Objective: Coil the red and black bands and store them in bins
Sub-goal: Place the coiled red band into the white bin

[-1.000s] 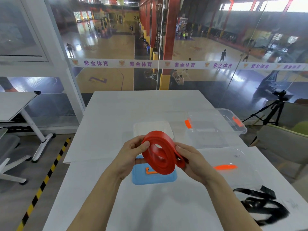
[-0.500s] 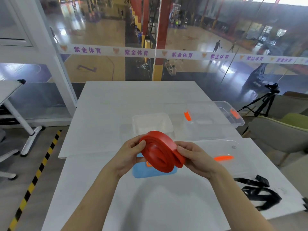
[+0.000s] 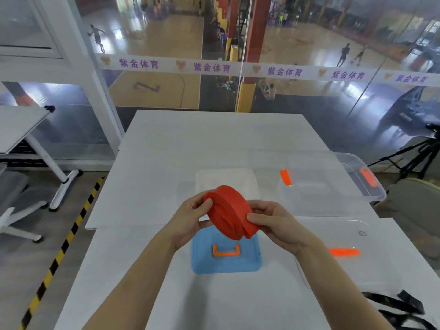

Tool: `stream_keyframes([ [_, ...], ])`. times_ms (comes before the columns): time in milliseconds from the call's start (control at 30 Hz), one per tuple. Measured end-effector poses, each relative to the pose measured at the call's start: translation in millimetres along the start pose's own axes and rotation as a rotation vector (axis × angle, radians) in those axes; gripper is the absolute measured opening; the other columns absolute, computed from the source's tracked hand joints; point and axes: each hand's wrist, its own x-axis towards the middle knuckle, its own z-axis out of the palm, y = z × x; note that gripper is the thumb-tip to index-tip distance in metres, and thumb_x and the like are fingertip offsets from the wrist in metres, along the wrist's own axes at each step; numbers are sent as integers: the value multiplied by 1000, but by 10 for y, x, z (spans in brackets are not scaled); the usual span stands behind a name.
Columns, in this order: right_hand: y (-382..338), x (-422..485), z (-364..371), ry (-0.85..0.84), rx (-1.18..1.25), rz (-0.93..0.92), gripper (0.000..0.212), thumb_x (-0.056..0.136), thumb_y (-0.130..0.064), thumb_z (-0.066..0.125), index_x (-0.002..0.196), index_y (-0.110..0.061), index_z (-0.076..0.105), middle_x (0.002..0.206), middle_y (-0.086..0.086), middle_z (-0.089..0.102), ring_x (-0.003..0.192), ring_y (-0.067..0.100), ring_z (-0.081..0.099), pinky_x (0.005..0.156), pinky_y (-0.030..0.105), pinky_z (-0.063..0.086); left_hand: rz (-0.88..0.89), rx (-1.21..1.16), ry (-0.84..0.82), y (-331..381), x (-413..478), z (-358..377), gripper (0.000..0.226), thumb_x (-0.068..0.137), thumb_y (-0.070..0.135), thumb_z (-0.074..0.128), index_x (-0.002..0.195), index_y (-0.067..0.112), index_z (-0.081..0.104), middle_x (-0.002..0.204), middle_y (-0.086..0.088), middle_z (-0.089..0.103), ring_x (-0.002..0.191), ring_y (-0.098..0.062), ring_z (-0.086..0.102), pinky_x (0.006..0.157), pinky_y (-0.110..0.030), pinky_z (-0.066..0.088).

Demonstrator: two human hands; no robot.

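The wide red rubber band (image 3: 229,211), wound into a flat tilted disc, sits in the air between your hands, above the near middle of the white table (image 3: 214,134). Your left hand (image 3: 189,216) pinches its left rim, thumb on the face and fingers behind; your right hand (image 3: 273,221) clamps the lower right edge, thumb pressed over the outer wraps, likely to stop the loose tail springing open. You hold it directly over the flat blue plastic lid with an orange handle (image 3: 226,254), and just near of the small open white plastic bin (image 3: 227,183), which looks the intended home for this coil. To the right, a larger clear plastic bin with orange latches (image 3: 333,184) stands open, its clear lid (image 3: 345,252) laid nearer. The loose black band (image 3: 400,310) lies tangled at the near right corner, not yet coiled. Keep thumb pressure on until the walls contain it.
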Motion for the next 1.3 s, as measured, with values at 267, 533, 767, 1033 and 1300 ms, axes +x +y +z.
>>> stream_keyframes([
  [267, -54, 894, -364, 138, -487, -16, 38, 93, -7, 75, 126, -24, 73, 113, -5, 79, 108, 13, 73, 94, 26, 56, 64, 337, 243, -197, 942, -135, 31, 110, 26, 51, 138, 32, 63, 137, 11, 67, 131, -8, 59, 115, -40, 46],
  [533, 205, 1984, -755, 104, -930, 22, 48, 92, -18, 71, 138, -29, 65, 127, -8, 64, 104, 4, 60, 91, 16, 45, 78, 890, 619, -543, 1758, -591, 44, 106, 8, 45, 151, 11, 45, 154, -11, 45, 139, -27, 50, 109, -26, 35],
  [767, 630, 2739, -1050, -76, -1241, 80, 48, 95, -23, 65, 142, -31, 61, 144, -3, 61, 131, 18, 55, 112, 36, 45, -81, 1046, 504, -940, 2259, -801, 57, 112, 30, 30, 165, 16, 14, 172, -7, 18, 154, -29, 32, 119, -44, 37],
  [1033, 1039, 3090, -1119, -277, -1522, 51, 49, 99, -18, 59, 147, -29, 57, 144, -5, 62, 130, 22, 59, 100, 40, 55, -217, 1357, 345, -1305, 2309, -955, 84, 98, -5, 39, 164, 11, -9, 172, 2, -24, 90, -27, 66, 64, -32, 47],
  [1300, 1301, 3244, -1155, -322, -1669, -31, 43, 99, -16, 59, 140, -30, 60, 134, -7, 67, 118, 23, 64, 79, 36, 53, -254, 1440, 319, -1314, 2328, -938, 92, 93, -8, 41, 164, 15, -14, 169, 6, -32, 48, -14, 36, 47, -27, 33],
])
